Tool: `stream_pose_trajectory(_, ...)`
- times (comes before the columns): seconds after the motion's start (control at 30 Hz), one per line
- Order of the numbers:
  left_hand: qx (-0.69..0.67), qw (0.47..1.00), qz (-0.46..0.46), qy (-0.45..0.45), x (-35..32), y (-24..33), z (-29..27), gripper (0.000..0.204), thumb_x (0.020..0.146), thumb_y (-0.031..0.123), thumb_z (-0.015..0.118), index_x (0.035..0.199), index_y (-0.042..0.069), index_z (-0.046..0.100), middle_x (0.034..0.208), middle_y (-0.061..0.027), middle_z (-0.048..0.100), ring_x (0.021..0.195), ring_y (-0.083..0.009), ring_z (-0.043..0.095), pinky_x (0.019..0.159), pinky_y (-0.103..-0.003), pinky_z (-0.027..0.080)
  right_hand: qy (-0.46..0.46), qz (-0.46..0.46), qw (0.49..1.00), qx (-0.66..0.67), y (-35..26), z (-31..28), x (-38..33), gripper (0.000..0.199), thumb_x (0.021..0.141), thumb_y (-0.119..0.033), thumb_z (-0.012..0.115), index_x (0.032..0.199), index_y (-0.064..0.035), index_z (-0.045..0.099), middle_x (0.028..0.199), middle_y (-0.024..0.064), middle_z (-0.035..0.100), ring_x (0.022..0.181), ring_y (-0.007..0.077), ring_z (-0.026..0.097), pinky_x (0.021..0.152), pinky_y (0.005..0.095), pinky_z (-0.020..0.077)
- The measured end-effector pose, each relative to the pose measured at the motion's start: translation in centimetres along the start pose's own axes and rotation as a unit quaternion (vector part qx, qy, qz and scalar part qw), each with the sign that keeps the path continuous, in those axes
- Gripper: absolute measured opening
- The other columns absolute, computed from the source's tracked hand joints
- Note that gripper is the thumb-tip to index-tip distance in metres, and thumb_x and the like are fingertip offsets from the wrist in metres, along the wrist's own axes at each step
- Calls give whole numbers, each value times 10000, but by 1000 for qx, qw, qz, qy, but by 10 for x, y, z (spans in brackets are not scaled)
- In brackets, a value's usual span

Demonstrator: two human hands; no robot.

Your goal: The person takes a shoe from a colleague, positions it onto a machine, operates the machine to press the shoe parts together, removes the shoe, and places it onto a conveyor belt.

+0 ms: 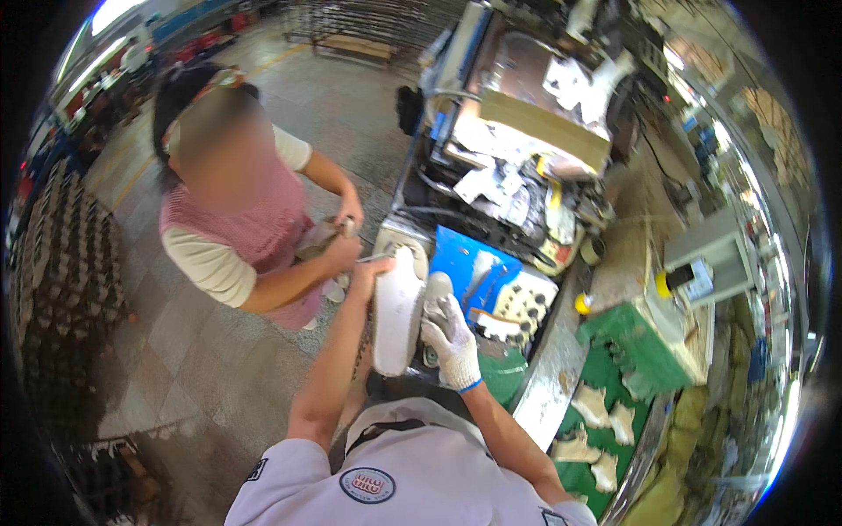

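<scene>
My left hand [372, 273], bare, is closed at the upper left edge of a long white sole-shaped piece [398, 316]; its thumb side shows and the other fingers are mostly hidden. Close beside it, my right hand [455, 349] wears a white knit glove with a blue cuff. Its fingers wrap round a grey shoe-shaped piece [437, 291], rounded end pointing away from me. The two pieces lie almost side by side in front of my body. A blue sheet [463, 259] lies just beyond the grey piece.
A person [237, 210] in a pink top stands at my left, both hands on a small pale piece. Beyond are a machine and an open cardboard box [548, 131] among scraps. At right, pale cut pieces [592, 405] lie on a green surface beside a green box [636, 346].
</scene>
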State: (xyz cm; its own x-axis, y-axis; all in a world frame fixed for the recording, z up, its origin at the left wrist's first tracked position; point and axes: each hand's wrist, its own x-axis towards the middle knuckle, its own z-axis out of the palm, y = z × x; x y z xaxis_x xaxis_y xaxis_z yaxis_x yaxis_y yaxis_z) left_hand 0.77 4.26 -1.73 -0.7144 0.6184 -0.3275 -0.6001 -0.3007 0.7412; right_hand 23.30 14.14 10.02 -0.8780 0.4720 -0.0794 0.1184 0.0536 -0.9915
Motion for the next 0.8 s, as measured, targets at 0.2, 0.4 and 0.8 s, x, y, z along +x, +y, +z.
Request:
stream_pose_trajectory(0.2, 39, 997, -60, 23, 10, -1, -24, 513, 812, 308, 700, 1163, -65, 671, 997, -189, 734, 796, -302, 723, 750, -386, 580, 73, 22, 987, 145, -10, -53, -58, 673, 982, -180, 669, 1514, 84, 352, 1405, 185, 577, 1180, 236, 641, 951, 310, 515)
stream_pose_trajectory(0.4, 72, 995, -47, 54, 1, -6, -7, 356, 802, 235, 758, 1004, -57, 731, 891, -126, 732, 701, -212, 692, 661, -317, 534, 205, 67, 965, 151, 16, -111, -106, 624, 997, -216, 650, 1480, 88, 397, 1339, 211, 620, 1080, 239, 690, 862, 295, 556)
stream_pose_trajectory(0.8, 31, 992, -36, 116, -4, -35, -44, 309, 800, 173, 767, 996, -62, 720, 894, -124, 731, 705, -225, 706, 663, -333, 554, 293, 57, 939, 170, 30, -154, -108, 648, 985, -267, 656, 1459, 105, 417, 1275, 251, 640, 999, 276, 715, 777, 322, 581)
